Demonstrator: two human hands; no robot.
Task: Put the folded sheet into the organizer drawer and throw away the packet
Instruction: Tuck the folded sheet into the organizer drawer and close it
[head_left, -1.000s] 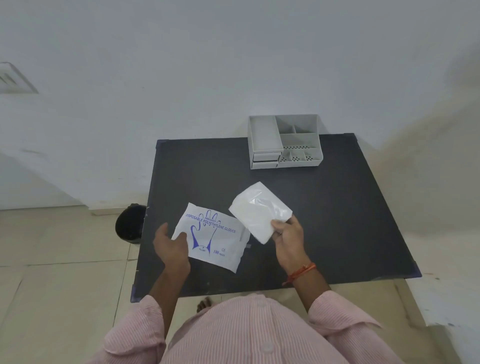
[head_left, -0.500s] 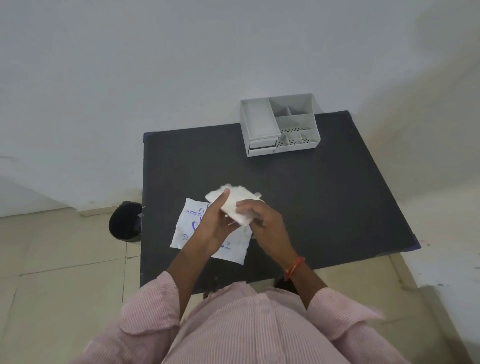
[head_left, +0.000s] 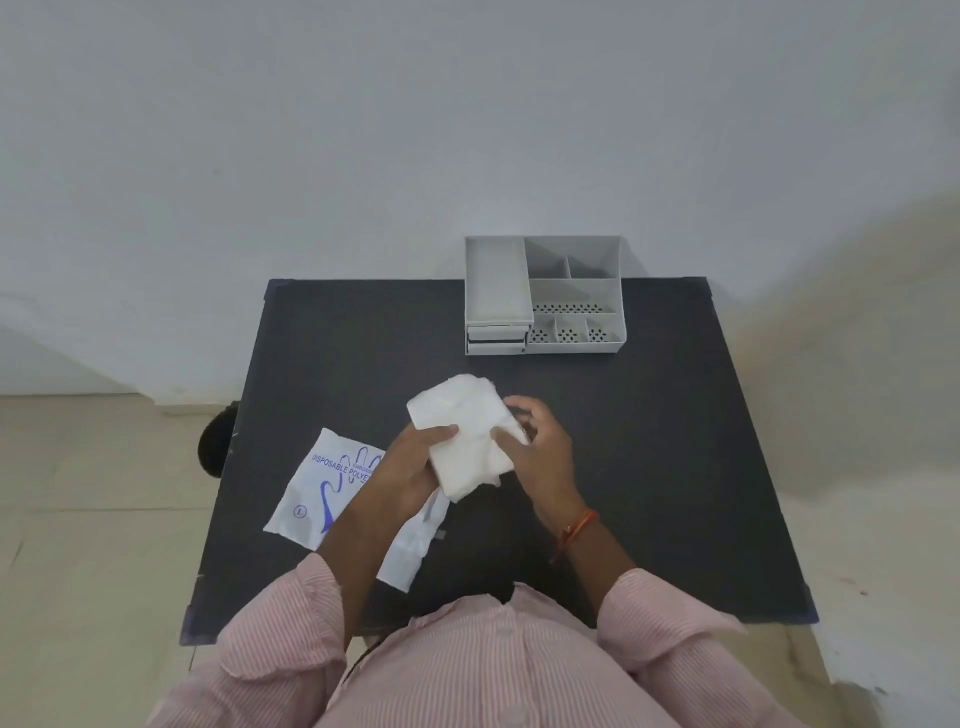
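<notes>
Both hands grip the folded sheet (head_left: 467, 436) above the table (head_left: 649, 441).
Left hand (head_left: 410, 462) and right hand (head_left: 540, 447) pinch its edges; the packet (head_left: 322, 483) lies flat beside them.

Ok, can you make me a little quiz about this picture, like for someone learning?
1. True or false: the printed packet is already in the black bin.
2. Which hands hold the white folded sheet? A) left only B) right only C) both
3. Fill in: the grey organizer stands at the ___ edge of the black table, by the wall.

Key:
1. False. It lies on the table, partly under the left arm.
2. C. The left hand and right hand both grip it.
3. Far.
</notes>
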